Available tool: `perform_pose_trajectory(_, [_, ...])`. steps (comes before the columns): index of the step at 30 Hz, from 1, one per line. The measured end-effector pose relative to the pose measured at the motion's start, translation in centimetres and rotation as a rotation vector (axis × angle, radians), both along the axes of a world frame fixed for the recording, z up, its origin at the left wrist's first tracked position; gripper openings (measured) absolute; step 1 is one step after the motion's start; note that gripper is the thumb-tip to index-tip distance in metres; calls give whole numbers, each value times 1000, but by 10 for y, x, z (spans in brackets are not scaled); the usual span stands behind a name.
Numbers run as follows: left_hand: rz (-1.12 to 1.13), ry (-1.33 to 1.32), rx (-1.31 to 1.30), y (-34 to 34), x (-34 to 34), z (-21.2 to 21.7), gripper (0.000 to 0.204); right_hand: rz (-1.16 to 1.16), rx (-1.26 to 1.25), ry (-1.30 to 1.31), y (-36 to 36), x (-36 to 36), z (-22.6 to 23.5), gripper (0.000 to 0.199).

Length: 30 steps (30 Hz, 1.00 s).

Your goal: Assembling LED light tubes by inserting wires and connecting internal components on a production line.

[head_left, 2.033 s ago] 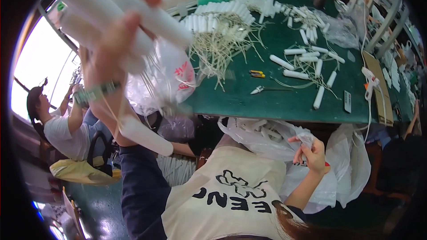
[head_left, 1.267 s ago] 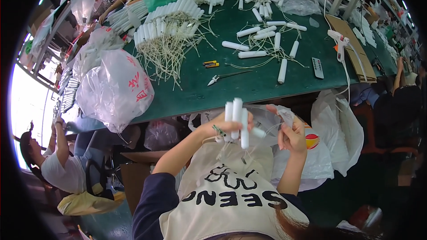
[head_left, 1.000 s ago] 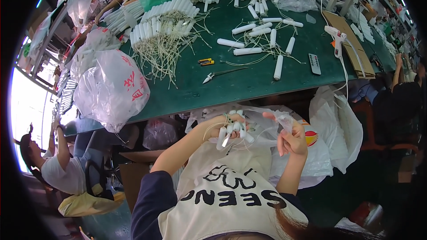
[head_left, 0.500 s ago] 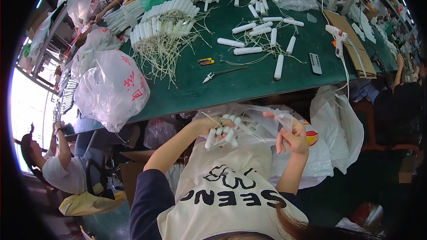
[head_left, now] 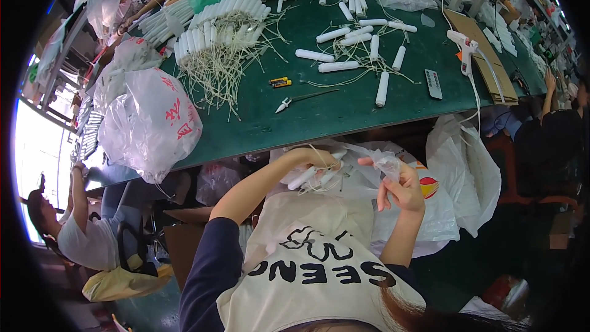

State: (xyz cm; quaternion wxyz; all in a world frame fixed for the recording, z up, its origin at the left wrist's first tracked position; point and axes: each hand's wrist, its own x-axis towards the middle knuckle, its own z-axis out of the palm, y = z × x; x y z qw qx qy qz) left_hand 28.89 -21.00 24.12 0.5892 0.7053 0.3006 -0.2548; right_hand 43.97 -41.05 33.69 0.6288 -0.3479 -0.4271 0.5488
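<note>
My left hand (head_left: 321,158) is bent down into the mouth of a clear plastic bag (head_left: 356,150) at my lap. Its curled fingers, partly hidden, are around a bunch of white tubes (head_left: 302,178) with thin pale wires. My right hand (head_left: 402,185) pinches the bag's rim between thumb and fingers, holding that side up; its other fingers curl loosely. A large white sack (head_left: 399,224) with red and yellow print lies beneath and beside the bag.
On the green table (head_left: 258,132) are piled white tubes (head_left: 215,31), loose tubes (head_left: 338,66), batteries (head_left: 280,82), a pointed white-tipped tool (head_left: 284,105), a remote (head_left: 433,84) and a glue gun (head_left: 465,49). A stuffed plastic bag (head_left: 147,126) stands left. Other people sit at both sides.
My left hand has moved lower and slightly right into the bag with the bunch of tubes, which now lie flatter. My right hand keeps its hold on the rim. The view has shifted slightly.
</note>
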Motion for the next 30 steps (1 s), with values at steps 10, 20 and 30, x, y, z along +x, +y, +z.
perform_pose_trajectory(10, [-78, 144, 273, 18, 6, 17, 68, 54, -20, -55, -1, 4, 2, 36])
perform_pose_trajectory(20, [205, -55, 283, 20, -31, 26, 56, 23, -36, -17, -1, 6, -6, 36])
perform_pose_trajectory(30, [17, -324, 1354, -60, -96, 45, 36, -3, -40, -26, 2, 10, -8, 35])
